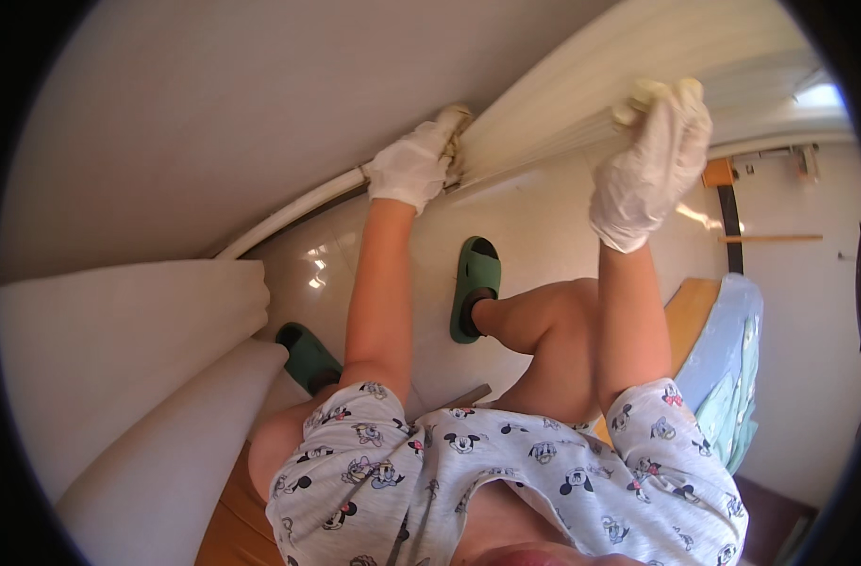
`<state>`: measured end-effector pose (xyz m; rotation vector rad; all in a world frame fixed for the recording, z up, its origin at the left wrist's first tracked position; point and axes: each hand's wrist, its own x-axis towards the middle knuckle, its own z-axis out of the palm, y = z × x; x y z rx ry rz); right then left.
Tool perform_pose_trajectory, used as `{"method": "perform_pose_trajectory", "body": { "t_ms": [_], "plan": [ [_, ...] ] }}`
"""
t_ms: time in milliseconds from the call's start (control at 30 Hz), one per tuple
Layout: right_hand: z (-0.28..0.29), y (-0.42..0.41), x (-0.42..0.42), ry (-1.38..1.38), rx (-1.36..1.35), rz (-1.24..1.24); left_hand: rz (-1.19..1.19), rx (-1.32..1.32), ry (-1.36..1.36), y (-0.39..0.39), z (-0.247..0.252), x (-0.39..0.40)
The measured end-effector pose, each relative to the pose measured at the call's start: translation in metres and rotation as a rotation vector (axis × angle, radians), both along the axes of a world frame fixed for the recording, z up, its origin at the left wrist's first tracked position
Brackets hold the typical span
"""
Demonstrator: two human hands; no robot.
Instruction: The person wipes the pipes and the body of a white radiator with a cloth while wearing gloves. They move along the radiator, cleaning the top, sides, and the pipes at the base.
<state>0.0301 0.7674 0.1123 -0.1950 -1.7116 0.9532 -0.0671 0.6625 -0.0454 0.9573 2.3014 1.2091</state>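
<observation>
Both of my hands wear thin white gloves. My left hand (410, 161) is curled at the near edge of a pale, thin sheet (543, 92), beside a white tube-like edge (310, 205). Its fingertips are blurred and partly hidden. Further right and raised, my right hand (653, 159) pinches the same sheet, its fingertips yellowish. Fine creases run across the sheet between the two hands. A broad grey-white surface (246, 106) fills the upper left, next to the sheet.
A thick white roll of material (182, 417) lies at my left, below a white fold (133, 318). Green slippers (480, 283) are on my feet, over a glossy tiled floor (416, 247). Blue and green cloth (720, 354) covers a wooden edge (688, 311) at the right.
</observation>
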Motion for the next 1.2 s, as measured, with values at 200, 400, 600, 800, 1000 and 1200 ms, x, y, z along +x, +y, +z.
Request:
{"method": "perform_pose_trajectory", "body": {
  "t_ms": [200,400,600,800,1000,1200],
  "plan": [
    [-0.005,0.008,-0.009,0.015,0.346,-0.152,-0.018,-0.130,0.321,0.019,-0.027,-0.012],
    [-0.008,0.002,-0.014,0.092,0.209,-0.038,-0.047,-0.693,0.167,0.051,-0.075,-0.029],
    [-0.033,-0.001,-0.034,-0.022,0.084,0.072,-0.068,-0.672,0.232,0.017,-0.040,-0.036],
    [-0.034,-0.012,-0.045,-0.020,0.268,-0.015,0.035,-0.154,-0.284,-0.048,0.037,-0.064],
    [-0.002,-0.034,-0.006,-0.394,0.168,0.421,0.016,0.445,-0.576,-0.059,0.117,-0.021],
    [-0.053,-0.051,0.025,-0.501,0.048,0.361,0.047,0.781,-0.937,-0.053,0.076,0.021]
  ]
}}
